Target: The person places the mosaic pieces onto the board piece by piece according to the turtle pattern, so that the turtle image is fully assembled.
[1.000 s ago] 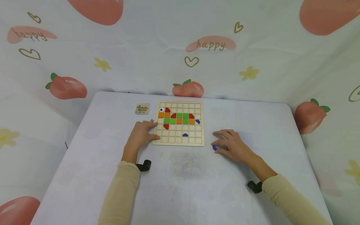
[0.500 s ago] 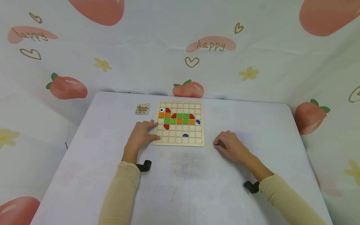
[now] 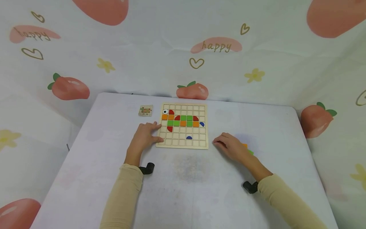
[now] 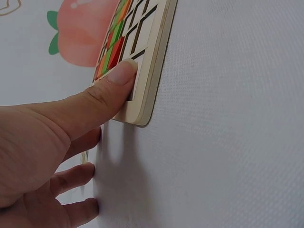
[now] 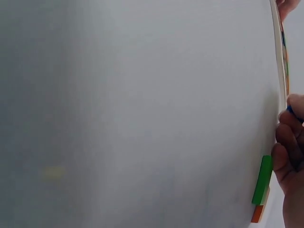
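Observation:
A square wooden grid board (image 3: 183, 144) lies on the table, several of its cells filled with red, green, orange and blue tiles and an eye tile (image 3: 165, 112). At its left edge, my left hand (image 3: 144, 135) has fingers spread; its thumb (image 4: 102, 97) presses on the near left corner in the left wrist view. Just right of the board, my right hand (image 3: 230, 146) pinches a small blue tile (image 5: 289, 109) between thumb and fingers. That tile is mostly hidden by the fingertips. Two blue tiles sit on the board, one a half-circle (image 3: 189, 137) near the bottom.
Beside the right wrist lie a green tile (image 5: 262, 180) and an orange tile (image 5: 257, 214). A small picture card (image 3: 145, 110) with a grid pattern is left of the board. Behind the table (image 3: 183, 200) hangs a peach-printed cloth (image 3: 160, 76).
My right hand has closed its thumb and fingers on the blue tile and moved left toward the board. Orange and green tiles show behind it. The left hand stays in place.

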The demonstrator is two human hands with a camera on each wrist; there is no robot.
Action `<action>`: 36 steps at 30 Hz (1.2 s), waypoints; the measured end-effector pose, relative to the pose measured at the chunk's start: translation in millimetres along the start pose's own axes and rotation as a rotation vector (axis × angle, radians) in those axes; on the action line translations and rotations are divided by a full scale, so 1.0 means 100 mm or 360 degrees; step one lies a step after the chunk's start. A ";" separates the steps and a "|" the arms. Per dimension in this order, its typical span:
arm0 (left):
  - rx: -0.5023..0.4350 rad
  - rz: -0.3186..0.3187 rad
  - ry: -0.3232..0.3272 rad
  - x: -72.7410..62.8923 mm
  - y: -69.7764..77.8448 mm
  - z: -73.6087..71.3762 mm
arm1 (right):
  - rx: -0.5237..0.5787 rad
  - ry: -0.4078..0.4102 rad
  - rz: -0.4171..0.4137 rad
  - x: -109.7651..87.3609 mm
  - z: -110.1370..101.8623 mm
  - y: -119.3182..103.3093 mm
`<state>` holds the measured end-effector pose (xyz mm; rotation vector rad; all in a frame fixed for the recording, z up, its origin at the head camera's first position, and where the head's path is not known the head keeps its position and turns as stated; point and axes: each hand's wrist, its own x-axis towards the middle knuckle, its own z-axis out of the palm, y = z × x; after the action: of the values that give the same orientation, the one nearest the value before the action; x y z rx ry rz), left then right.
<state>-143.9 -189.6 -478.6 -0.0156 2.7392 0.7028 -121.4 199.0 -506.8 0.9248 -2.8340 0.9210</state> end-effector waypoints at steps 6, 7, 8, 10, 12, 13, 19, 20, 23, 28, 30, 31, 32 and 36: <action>0.0004 0.0008 0.0002 -0.01 0.00 0.00 | 0.0052 -0.0084 0.0142 0.05 -0.01 -0.03; 0.0008 0.0011 0.0000 -0.01 0.00 0.00 | 0.0058 -0.0086 0.0150 0.06 -0.01 -0.03; 0.0010 0.0013 0.0000 -0.01 0.00 -0.01 | 0.0069 -0.0088 0.0159 0.07 -0.01 -0.03; 0.0012 0.0012 0.0000 -0.01 0.00 -0.01 | 0.0101 -0.0096 0.0181 0.11 -0.02 -0.05; 0.0009 0.0008 0.0003 0.00 0.00 0.00 | 0.0131 -0.0110 0.0218 0.16 -0.04 -0.08; 0.0006 0.0005 0.0005 0.00 0.00 0.00 | 0.0148 -0.0118 0.0241 0.18 -0.05 -0.10; -0.0004 0.0003 0.0016 0.00 0.00 0.00 | 0.0304 -0.0136 0.0339 0.38 -0.03 -0.26; -0.0003 0.0007 0.0016 0.00 0.00 0.00 | 0.0329 -0.0128 0.0329 0.42 -0.01 -0.28; -0.0005 0.0017 0.0016 -0.01 0.00 0.00 | 0.0391 -0.0088 0.0274 0.52 0.07 -0.36; -0.0015 0.0004 0.0015 -0.01 0.00 0.00 | 0.0414 0.0005 0.0222 0.71 0.19 -0.50; -0.0019 -0.0003 0.0017 -0.01 0.00 0.00 | 0.0399 0.0025 0.0226 0.79 0.24 -0.55; -0.0021 -0.0006 0.0018 -0.01 0.00 0.00 | 0.0387 0.0025 0.0231 0.82 0.27 -0.58; -0.0025 -0.0008 0.0019 -0.01 0.00 0.00 | 0.0378 0.0021 0.0236 0.86 0.29 -0.60; -0.0033 -0.0012 0.0022 -0.01 0.01 -0.01 | 0.0270 -0.0025 0.0240 0.98 0.40 -0.68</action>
<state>-142.9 -189.5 -476.9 -0.0358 2.7432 0.7315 -159.1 80.4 -484.6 0.7414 -2.9080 1.1917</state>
